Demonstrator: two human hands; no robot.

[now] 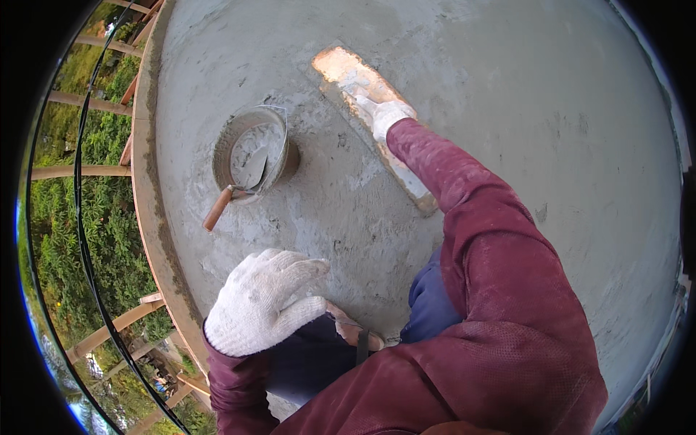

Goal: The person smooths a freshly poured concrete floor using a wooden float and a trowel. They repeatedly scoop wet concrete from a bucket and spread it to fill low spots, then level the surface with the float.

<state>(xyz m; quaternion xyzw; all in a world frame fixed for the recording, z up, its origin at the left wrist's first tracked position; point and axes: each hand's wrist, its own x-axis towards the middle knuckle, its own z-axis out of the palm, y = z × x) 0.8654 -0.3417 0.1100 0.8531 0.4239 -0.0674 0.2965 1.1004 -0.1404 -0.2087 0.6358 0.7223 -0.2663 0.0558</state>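
Note:
My right hand point(388, 117), in a white knit glove, is closed around the grip of a long, narrow plastering float point(349, 68). The float lies slantwise across the grey cement surface point(478, 80), its face worn and smeared with mortar. To its left stands a mortar-caked bucket point(291, 161) with wet mortar inside. A pointed trowel point(254, 170) rests in the bucket, its wooden handle jutting over the near rim. Near my knee hovers my left hand point(264, 301), gloved too, with nothing visible in it; the fingers bend loosely and the thumb stands apart.
On the left the cement ends at a raised curved edge point(146, 145). Beyond it are wooden poles point(87, 172), black cables point(81, 196) and green plants lower down. My sandalled foot point(355, 330) is on the cement just right of my left hand.

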